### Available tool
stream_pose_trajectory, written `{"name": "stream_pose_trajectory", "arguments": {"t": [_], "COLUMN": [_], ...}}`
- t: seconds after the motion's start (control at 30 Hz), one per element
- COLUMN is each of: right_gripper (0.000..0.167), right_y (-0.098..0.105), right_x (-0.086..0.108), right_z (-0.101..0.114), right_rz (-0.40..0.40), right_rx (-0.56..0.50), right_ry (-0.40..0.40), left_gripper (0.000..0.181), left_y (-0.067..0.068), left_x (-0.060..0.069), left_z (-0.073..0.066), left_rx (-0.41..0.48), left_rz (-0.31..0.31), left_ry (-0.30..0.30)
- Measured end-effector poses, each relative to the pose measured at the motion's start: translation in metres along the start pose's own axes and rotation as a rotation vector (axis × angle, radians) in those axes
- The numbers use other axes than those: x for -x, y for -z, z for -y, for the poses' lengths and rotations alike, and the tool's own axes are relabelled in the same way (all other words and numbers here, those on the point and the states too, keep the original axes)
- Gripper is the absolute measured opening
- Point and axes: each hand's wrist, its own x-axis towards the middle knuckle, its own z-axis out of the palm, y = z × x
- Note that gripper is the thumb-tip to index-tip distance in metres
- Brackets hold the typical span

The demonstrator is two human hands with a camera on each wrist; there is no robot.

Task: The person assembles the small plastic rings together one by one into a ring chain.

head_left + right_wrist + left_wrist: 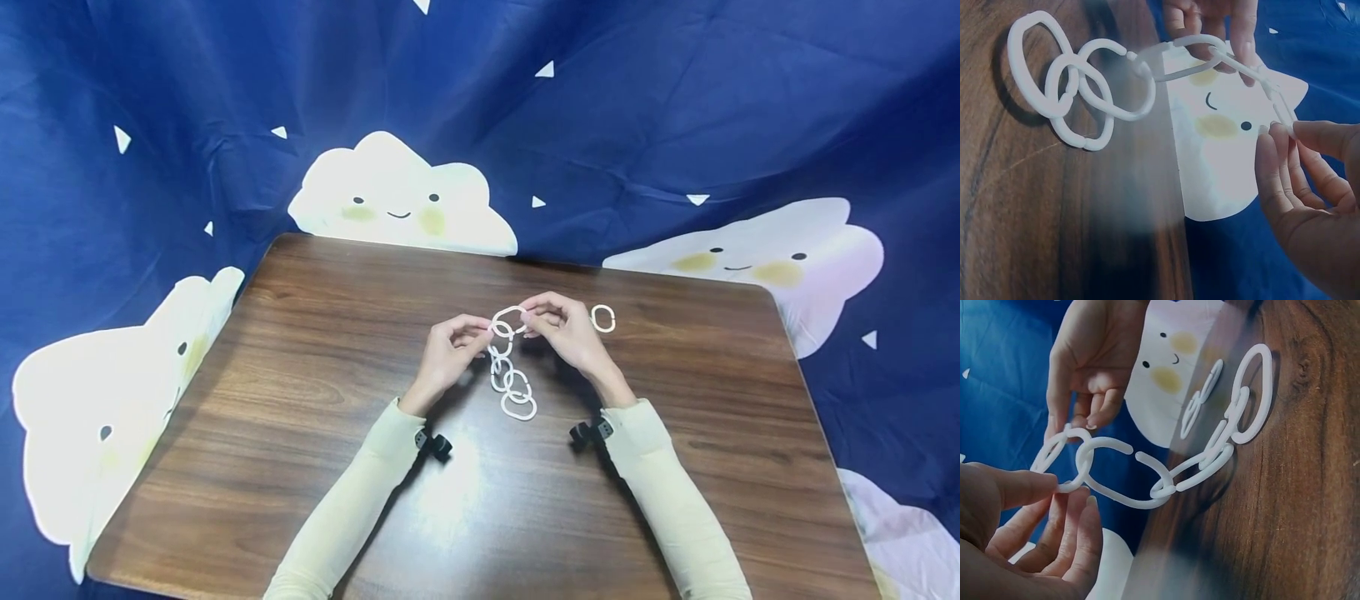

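Note:
A chain of several white plastic oval links (1124, 500) hangs between both hands, each link with a small gap in its loop. My left hand (447, 357) pinches one link near the upper end between thumb and fingertips. The end link is pinched by my right hand (567, 335), a little higher and to the right. From the left hand the chain runs down, and its lower links (1014, 59) lie on the wooden table. In the right wrist view, the link at the right fingertips appears edge-on, so its gap cannot be made out.
Beyond the right hand, a loose white link (604, 331) lies on the brown wooden table (337, 350). A blue curtain (622, 125) with white clouds hangs close along the table's far edge. Small black devices (438, 447) are strapped to both wrists.

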Motion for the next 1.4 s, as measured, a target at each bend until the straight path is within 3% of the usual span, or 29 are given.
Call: {"name": "stream_pose_trajectory", "arguments": {"t": [0.87, 1.17, 1.4], "right_gripper": [0.022, 0.022, 0.021], "right_y": [0.018, 0.029, 0.034], "right_x": [0.001, 0.006, 0.012], "right_z": [0.000, -0.007, -0.007], "right_rz": [-0.034, -0.050, -0.051], "right_rx": [0.034, 0.104, 0.138], "right_ry": [0.033, -0.008, -0.012], "left_gripper": [0.023, 0.025, 0.025], "left_y": [-0.010, -0.010, -0.018], "left_x": [-0.004, -0.005, -0.012], "left_z": [0.004, -0.003, -0.008], "left_rx": [-0.010, -0.057, -0.110], "left_rz": [0.050, 0.060, 0.073], "left_ry": [0.011, -0.009, -0.038]}}
